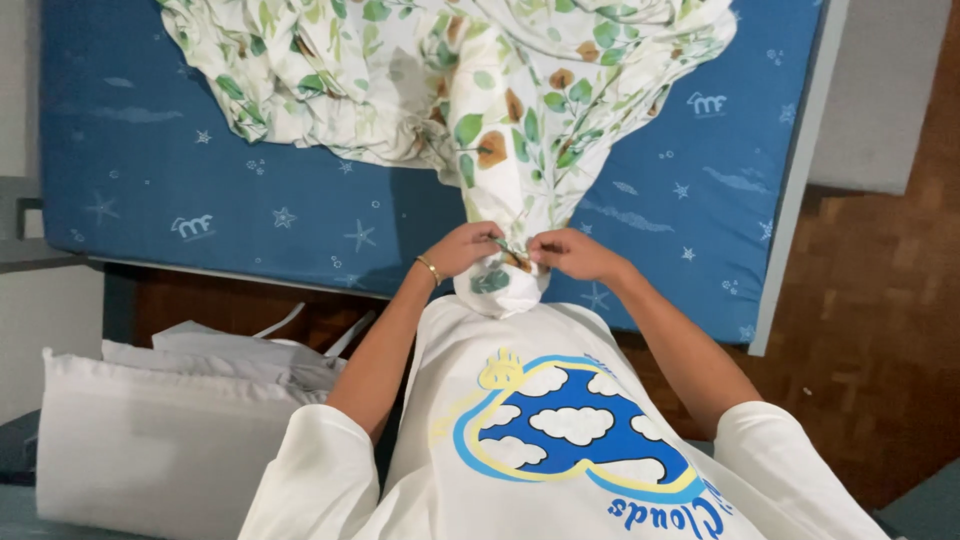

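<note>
Both hands meet at one gathered end of a leaf-printed sheet (500, 110), white with green and brown leaves, which trails from a crumpled heap at the top of a blue mattress (200, 190) down to the person's chest. The left hand (462, 248), with a thin bracelet (429, 270) on its wrist, pinches the fabric tightly from one side; the right hand (575, 255) grips the same bunched end from the other, fingers closed on the cloth. The two hands are almost touching. The bunched end hangs just over the mattress edge against the white printed shirt (560, 420). A white pillow (150, 430) lies to the left, well apart from the hands, beside brown parquet floor (880, 330)
</note>
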